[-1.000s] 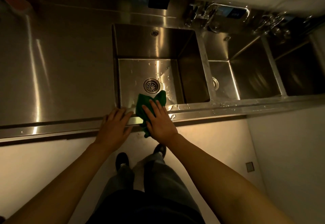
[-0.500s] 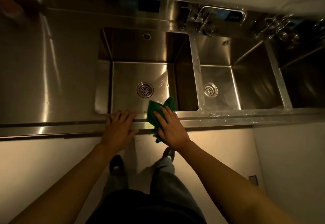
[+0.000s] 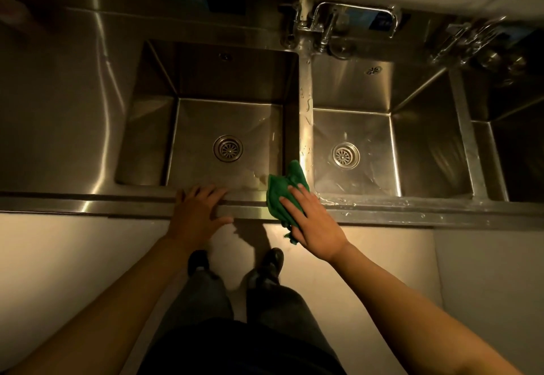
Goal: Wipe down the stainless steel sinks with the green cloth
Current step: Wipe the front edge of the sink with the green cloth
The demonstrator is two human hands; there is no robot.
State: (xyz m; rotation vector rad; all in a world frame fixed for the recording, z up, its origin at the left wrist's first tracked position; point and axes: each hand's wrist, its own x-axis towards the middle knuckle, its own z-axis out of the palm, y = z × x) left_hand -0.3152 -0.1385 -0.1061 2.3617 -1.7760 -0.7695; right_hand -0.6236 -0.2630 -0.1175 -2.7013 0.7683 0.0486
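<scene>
A green cloth (image 3: 279, 190) lies over the front rim of the steel sink unit (image 3: 397, 212), at the near right corner of the left sink (image 3: 206, 86). My right hand (image 3: 312, 218) presses flat on the cloth with straight fingers. My left hand (image 3: 195, 212) rests flat on the front rim just left of it, fingers spread. The middle sink (image 3: 382, 95) lies to the right, past a narrow divider (image 3: 304, 127) with water drops. Each of these two sinks has a round drain strainer in its floor.
A steel drainboard (image 3: 59, 104) stretches left of the sinks. A faucet (image 3: 332, 18) stands on the back ledge above the divider. A third sink (image 3: 518, 145) is at the far right with more taps (image 3: 471, 39) behind it. My legs and shoes stand on the pale floor (image 3: 73, 257).
My right hand has slid the cloth rightward along the front rim, toward the divider. My left hand stays on the rim. The view has shifted so the sinks sit further left.
</scene>
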